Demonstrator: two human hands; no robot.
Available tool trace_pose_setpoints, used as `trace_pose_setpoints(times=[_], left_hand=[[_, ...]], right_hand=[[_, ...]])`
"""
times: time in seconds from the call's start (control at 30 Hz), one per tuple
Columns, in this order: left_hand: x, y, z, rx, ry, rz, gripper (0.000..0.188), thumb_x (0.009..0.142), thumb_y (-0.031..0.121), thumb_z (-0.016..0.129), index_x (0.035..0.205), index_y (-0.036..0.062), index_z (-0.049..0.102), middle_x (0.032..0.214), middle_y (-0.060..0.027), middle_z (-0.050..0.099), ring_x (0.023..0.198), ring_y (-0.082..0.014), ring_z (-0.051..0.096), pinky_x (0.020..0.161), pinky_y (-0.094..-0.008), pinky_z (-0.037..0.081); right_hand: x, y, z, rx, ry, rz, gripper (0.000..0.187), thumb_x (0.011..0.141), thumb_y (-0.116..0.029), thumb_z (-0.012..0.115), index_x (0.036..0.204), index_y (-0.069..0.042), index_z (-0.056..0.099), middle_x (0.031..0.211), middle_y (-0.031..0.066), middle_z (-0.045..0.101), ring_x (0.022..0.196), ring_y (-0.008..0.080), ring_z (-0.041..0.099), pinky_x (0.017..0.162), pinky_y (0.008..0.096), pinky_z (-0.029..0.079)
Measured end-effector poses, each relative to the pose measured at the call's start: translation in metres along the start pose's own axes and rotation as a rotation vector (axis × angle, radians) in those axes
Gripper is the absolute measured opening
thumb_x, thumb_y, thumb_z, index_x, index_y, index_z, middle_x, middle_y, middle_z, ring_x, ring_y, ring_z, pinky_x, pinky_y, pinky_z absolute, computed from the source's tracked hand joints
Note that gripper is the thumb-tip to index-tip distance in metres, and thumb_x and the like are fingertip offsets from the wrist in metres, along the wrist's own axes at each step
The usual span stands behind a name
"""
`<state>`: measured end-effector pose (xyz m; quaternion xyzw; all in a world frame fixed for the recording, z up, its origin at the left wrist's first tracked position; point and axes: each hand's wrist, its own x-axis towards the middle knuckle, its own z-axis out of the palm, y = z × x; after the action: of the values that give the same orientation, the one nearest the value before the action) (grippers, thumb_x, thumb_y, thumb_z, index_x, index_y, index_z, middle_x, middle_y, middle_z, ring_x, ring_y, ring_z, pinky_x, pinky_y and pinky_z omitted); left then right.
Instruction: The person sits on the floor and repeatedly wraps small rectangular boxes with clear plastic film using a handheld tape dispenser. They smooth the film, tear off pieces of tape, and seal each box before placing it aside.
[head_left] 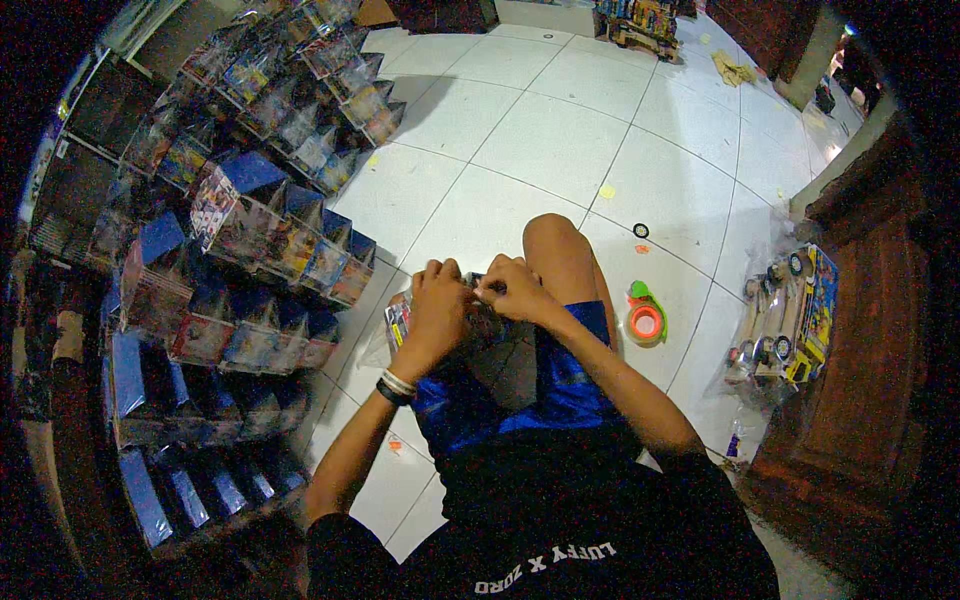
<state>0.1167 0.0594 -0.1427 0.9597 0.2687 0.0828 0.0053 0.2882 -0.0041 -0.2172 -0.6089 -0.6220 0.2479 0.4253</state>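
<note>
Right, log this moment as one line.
Left hand: over wrapped package, grip unclear; right hand: curled alongside, grip unclear; floor: tape roll beside right leg; left: stacked display boxes

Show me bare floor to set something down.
The widest free patch is white tile beyond the knee, right of the boxes, small scraps aside. A narrower one lies between tape roll and wheeled toy. Crowded: the left, packed with boxes, and the lap, where left hand and right hand sit close.
</note>
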Motion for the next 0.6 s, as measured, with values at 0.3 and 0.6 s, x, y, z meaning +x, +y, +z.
trace_pose_setpoints(times=[0.3, 0.6], left_hand=[[0.013, -0.036, 0.0, -0.231, -0.266, -0.152, 0.048, 0.071, 0.036, 0.088, 0.105, 0.0089, 0.066, 0.11, -0.0095, 0.062, 0.112, -0.036, 0.054, 0.086, -0.0562, 0.044], [0.008, -0.027, -0.006, -0.224, -0.167, -0.178, 0.032, 0.075, 0.022, 0.085, 0.102, 0.0084, 0.074, 0.111, -0.0078, 0.064, 0.113, -0.0327, 0.053, 0.097, -0.0528, 0.036]], right_hand=[[-0.038, -0.021, -0.005, -0.209, 0.299, -0.304, 0.019, 0.085, -0.026, 0.076, 0.102, -0.017, 0.077, 0.101, 0.0047, 0.066, 0.095, 0.0261, 0.064, 0.083, 0.0442, 0.047], [-0.028, -0.027, 0.009, -0.407, 0.323, -0.243, 0.006, 0.087, -0.017, 0.072, 0.093, -0.015, 0.073, 0.102, 0.0022, 0.062, 0.106, 0.025, 0.055, 0.094, 0.0476, 0.035]])
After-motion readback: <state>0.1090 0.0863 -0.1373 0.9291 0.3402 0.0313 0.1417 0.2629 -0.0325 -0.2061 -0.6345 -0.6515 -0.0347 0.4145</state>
